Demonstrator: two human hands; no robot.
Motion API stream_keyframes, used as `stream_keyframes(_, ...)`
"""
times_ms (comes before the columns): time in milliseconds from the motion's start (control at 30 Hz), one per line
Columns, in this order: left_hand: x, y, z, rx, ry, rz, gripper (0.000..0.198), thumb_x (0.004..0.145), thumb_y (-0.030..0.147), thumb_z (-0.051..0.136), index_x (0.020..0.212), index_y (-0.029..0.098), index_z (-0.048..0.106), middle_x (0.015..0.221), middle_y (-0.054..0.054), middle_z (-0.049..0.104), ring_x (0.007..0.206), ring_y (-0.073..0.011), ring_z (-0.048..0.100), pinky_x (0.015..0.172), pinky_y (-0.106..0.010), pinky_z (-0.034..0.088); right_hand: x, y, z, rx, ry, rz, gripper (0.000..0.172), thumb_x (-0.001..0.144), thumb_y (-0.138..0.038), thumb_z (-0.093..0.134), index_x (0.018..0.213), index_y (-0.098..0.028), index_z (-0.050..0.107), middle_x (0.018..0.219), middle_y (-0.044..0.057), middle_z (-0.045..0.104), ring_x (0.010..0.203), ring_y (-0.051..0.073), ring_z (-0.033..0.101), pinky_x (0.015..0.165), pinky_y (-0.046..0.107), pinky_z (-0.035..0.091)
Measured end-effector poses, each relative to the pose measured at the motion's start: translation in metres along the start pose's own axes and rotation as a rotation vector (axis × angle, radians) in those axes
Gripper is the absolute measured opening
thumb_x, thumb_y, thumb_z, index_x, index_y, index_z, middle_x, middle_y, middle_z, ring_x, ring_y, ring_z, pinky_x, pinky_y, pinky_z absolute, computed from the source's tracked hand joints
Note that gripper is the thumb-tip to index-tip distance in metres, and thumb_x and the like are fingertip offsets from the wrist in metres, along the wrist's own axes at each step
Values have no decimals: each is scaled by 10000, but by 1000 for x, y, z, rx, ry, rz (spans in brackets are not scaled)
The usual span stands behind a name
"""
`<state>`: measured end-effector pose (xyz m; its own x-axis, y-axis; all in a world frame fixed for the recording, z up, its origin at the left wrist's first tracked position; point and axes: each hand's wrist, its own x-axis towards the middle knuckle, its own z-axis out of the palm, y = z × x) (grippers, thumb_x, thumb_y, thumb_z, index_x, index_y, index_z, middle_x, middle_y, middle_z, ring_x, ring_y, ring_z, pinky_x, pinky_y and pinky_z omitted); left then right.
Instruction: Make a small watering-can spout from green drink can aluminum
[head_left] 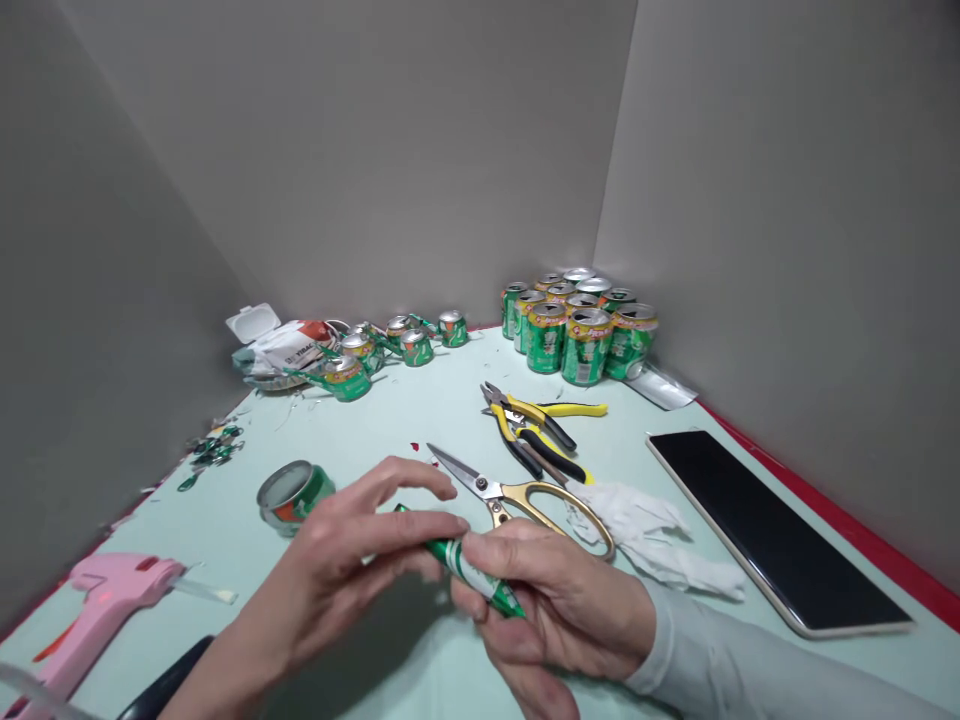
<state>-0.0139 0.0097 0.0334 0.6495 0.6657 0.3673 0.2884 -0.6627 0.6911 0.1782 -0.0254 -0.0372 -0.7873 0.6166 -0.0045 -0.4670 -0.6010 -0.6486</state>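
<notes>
A narrow rolled piece of green aluminium can sheet (474, 573) slants between my two hands, one end pointing down to the right. My right hand (555, 600) pinches it between thumb and fingers. My left hand (367, 540) has its fingers around the far end, the index finger lying along the top. Just behind the hands lie gold-handled scissors (491, 488), blades pointing away to the left. Left of my left hand, a cut-down green can (295, 495) rests on its side. Part of the rolled sheet is hidden under the left fingers.
Yellow-black pliers (525, 425) lie behind the scissors. A white glove or cloth (645, 535) and a black-screened tablet (780, 530) are right. A pink glue gun (112, 600) is left. Whole cans (586, 345), small cut-can pieces (346, 378), scraps (216, 445) and a wipes pack (292, 345) stand further back.
</notes>
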Motion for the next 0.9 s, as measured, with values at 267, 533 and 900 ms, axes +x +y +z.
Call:
stream_keyframes(267, -4, -5, 24, -3, -9, -23, 132, 909, 239, 574, 911, 233, 706, 727, -30, 620, 678, -193, 524, 656, -282, 375, -2, -20, -10, -154, 21, 112, 809, 850, -781, 248, 606, -98, 606, 373, 28, 532, 238, 88, 462, 252, 156, 352)
stream_keyframes(533, -5, -5, 47, -737, 73, -566, 444, 806, 587, 646, 672, 168, 591, 606, 42, 385, 544, -104, 261, 522, -250, 213, -16, -49, 27, -518, 313, -444, 340, 741, -157, 724, 1045, -195, 576, 890, -10, 611, 688, 89, 612, 505, 149, 521)
stream_keyframes(900, -11, -5, 67, -1070, -104, -625, 492, 809, 601, 645, 720, 119, 690, 490, 92, 253, 417, -53, 145, 405, -237, 131, -12, -41, 32, -525, 387, -374, 90, 748, -181, 686, 816, -135, 649, 620, -17, 667, 454, 82, 611, 440, 163, 477)
